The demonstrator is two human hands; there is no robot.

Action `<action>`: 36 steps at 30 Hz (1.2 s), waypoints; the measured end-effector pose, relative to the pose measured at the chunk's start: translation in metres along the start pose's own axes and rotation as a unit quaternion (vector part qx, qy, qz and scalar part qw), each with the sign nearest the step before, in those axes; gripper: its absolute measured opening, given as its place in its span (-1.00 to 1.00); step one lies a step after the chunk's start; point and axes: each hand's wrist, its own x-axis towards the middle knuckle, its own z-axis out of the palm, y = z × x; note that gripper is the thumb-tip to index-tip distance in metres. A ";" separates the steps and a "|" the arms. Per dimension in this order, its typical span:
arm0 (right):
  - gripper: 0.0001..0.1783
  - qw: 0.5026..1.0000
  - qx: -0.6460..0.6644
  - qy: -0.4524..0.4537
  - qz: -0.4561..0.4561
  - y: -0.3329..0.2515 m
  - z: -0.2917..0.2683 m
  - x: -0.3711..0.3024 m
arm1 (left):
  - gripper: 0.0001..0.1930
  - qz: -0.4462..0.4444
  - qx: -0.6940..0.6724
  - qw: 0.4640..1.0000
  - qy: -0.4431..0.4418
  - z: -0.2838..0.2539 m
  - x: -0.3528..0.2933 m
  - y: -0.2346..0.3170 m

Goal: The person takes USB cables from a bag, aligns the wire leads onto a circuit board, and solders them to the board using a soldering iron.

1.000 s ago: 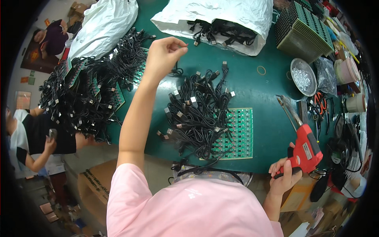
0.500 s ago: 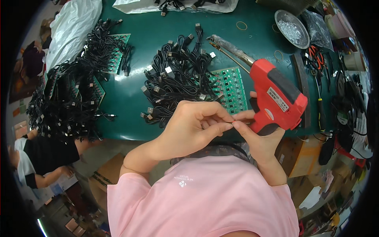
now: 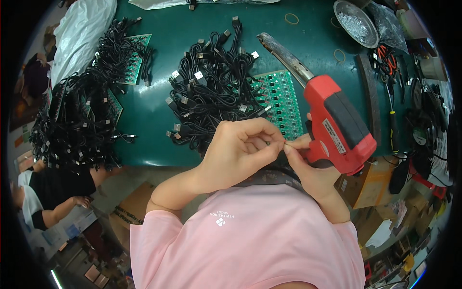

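Green and smooth, the worktable (image 3: 154,115) stretched out past the person's hands. Nearest, the left hand (image 3: 245,149) was curled, its thumb and forefinger pinched together where they met the right hand's fingertips; whether some bit lay between them was too small to tell. The right hand (image 3: 315,171) was wrapped around the handle of a red gun-shaped tool (image 3: 320,106), apparently held low in the palm so that its thumb and forefinger could still pinch. Its metal barrel pointed up and forward over the table, which kept the tip clear of both hands. Just beyond the hands, a green circuit board (image 3: 279,86) lay flat, with a tangle of black cables (image 3: 211,91) over its left part, likely leaving the right-hand rows within easy reach. Farther left sat another dark cable heap (image 3: 72,125); toward the far side were a metal bowl (image 3: 374,39) of clear pieces and a white bag (image 3: 82,43).
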 end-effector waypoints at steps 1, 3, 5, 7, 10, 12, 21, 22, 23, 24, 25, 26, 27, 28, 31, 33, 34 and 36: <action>-0.87 1.000 0.025 0.013 0.011 0.000 0.003 0.000 | -0.88 0.062 0.067 0.995 0.041 0.000 -0.004 0.001; -0.88 0.998 0.048 0.028 0.029 0.001 0.003 -0.002 | -0.84 0.207 0.276 0.919 0.190 -0.004 -0.012 0.017; -0.46 0.977 0.128 0.121 0.120 0.003 0.001 -0.005 | -0.82 0.297 0.410 0.785 0.356 -0.019 -0.021 0.032; -0.42 0.967 0.150 0.150 0.139 0.000 -0.007 -0.007 | -0.79 0.303 0.420 0.748 0.415 -0.020 -0.027 0.035; -0.37 0.973 0.124 0.157 0.114 0.008 -0.026 -0.017 | -0.78 0.273 0.545 0.760 0.227 -0.017 -0.027 0.034; -0.31 0.962 0.187 0.149 0.129 0.009 -0.043 -0.036 | -0.77 0.206 0.477 0.844 0.128 0.002 -0.016 0.002; -0.17 0.948 0.223 0.100 0.202 0.018 -0.074 -0.118 | -0.82 0.222 0.445 0.849 0.177 0.033 0.002 -0.060; -0.14 0.940 0.232 0.090 0.233 0.017 -0.075 -0.123 | -0.82 0.220 0.445 0.850 0.178 0.033 0.001 -0.062; -0.16 0.938 0.226 0.092 0.246 0.015 -0.074 -0.125 | -0.82 0.223 0.445 0.849 0.177 0.033 0.002 -0.062; -0.16 0.938 0.225 0.093 0.247 0.014 -0.074 -0.128 | -0.82 0.226 0.445 0.849 0.176 0.033 0.003 -0.062; -0.20 0.936 0.229 0.090 0.251 0.014 -0.073 -0.131 | -0.82 0.227 0.444 0.849 0.175 0.033 0.004 -0.062; -0.23 0.934 0.234 0.086 0.254 0.016 -0.072 -0.134 | -0.82 0.227 0.447 0.846 0.180 0.034 0.004 -0.063; -0.23 0.934 0.234 0.085 0.255 0.017 -0.071 -0.136 | -0.82 0.228 0.450 0.844 0.185 0.035 0.004 -0.064; -0.26 0.932 0.238 0.082 0.261 0.018 -0.071 -0.138 | -0.82 0.228 0.449 0.844 0.185 0.035 0.004 -0.065; -0.30 0.929 0.248 0.073 0.265 0.021 -0.070 -0.139 | -0.84 0.221 0.452 0.843 0.191 0.037 0.003 -0.066; -0.32 0.929 0.249 0.069 0.264 0.020 -0.069 -0.138 | -0.84 0.221 0.437 0.851 0.188 0.036 0.003 -0.066; -0.32 0.930 0.248 0.072 0.263 0.019 -0.069 -0.138 | -0.84 0.220 0.436 0.852 0.189 0.036 0.003 -0.065; -0.33 0.930 0.247 0.076 0.262 0.018 -0.068 -0.136 | -0.85 0.222 0.433 0.853 0.186 0.036 0.004 -0.064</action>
